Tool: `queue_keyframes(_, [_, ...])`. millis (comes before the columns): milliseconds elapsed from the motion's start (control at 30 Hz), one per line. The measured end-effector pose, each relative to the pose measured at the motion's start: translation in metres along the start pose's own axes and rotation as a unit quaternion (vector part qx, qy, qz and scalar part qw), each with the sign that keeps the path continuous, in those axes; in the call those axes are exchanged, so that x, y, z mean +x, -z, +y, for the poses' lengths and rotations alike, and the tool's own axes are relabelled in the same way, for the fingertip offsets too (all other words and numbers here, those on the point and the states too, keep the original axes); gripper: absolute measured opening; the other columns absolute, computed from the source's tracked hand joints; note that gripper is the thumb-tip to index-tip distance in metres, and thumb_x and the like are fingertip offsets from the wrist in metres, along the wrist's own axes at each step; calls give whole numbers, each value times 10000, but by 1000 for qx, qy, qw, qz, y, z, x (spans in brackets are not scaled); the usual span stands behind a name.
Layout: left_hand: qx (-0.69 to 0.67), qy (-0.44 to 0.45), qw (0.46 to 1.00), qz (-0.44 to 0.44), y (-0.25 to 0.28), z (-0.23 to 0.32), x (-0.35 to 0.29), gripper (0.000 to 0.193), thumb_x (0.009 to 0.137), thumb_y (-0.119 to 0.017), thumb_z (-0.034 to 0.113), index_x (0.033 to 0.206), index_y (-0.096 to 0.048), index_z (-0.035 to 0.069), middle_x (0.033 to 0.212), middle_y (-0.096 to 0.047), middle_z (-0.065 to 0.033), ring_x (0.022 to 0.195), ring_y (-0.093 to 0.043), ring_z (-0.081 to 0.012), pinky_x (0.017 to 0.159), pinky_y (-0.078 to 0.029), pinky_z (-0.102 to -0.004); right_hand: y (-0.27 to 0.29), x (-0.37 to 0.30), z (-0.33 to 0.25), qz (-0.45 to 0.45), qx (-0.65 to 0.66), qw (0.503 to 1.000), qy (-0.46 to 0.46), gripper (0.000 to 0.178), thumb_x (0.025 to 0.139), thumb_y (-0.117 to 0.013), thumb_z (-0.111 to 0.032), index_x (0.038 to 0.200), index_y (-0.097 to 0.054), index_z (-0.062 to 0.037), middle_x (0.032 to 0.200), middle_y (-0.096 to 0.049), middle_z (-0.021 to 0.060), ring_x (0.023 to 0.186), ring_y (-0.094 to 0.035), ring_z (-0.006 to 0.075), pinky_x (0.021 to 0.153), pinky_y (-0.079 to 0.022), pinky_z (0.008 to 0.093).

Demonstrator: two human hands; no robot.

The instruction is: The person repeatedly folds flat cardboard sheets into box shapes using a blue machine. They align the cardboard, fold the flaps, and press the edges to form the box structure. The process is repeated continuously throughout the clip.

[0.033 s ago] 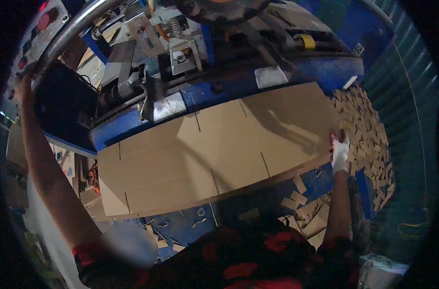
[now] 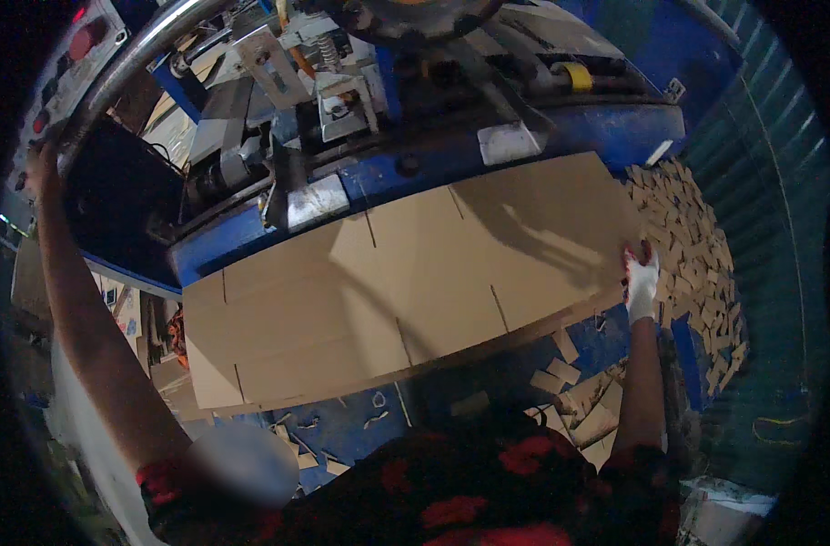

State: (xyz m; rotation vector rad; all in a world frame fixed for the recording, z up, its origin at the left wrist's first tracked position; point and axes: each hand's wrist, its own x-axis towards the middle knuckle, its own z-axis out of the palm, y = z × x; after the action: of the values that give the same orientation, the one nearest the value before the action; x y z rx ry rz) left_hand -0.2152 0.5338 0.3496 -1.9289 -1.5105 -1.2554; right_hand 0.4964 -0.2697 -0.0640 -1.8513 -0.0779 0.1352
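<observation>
At far left, the person's left hand is at the lower part of a control panel with red buttons; it is too dark to tell how its grip is closed. In the middle, a long cardboard sheet lies before the blue machine, over a blue worktop, three slits along each long edge. At its right end, the white-gloved right hand touches the edge, fingers slightly parted; whether its grip pinches the sheet cannot be told. Beyond is a heap of cardboard scraps.
</observation>
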Motion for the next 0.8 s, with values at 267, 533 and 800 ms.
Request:
queue_keyframes(267, [34,-125,991,-37,-1,-5,-2,534,832,-568,483,1212,-615,111,1240,-605,-132,1172,-539,-306,994,-364,-402,7,18,2,-16,-35,991,130,739,803,-743,-133,1372,-321,79,1341,-445,183,1065,-580,217,878,-496,299])
queue_keyframes(533, [14,-105,960,-258,-2,-20,-358,593,889,-611,297,1368,-412,10,1370,-464,-223,1261,-461,-335,1029,-381,-411,24,18,8,18,-158,977,142,611,765,-766,-186,1275,-504,27,1246,-564,163,1114,-564,249,939,-446,352])
queue_keyframes(800, [156,137,889,-408,99,-61,-601,626,853,-539,535,1184,-590,6,1169,-576,-263,1073,-545,-419,910,-441,-455,30,15,-11,-29,-138,971,194,665,768,-751,-216,1317,-461,21,1314,-481,195,1186,-504,271,945,-459,376])
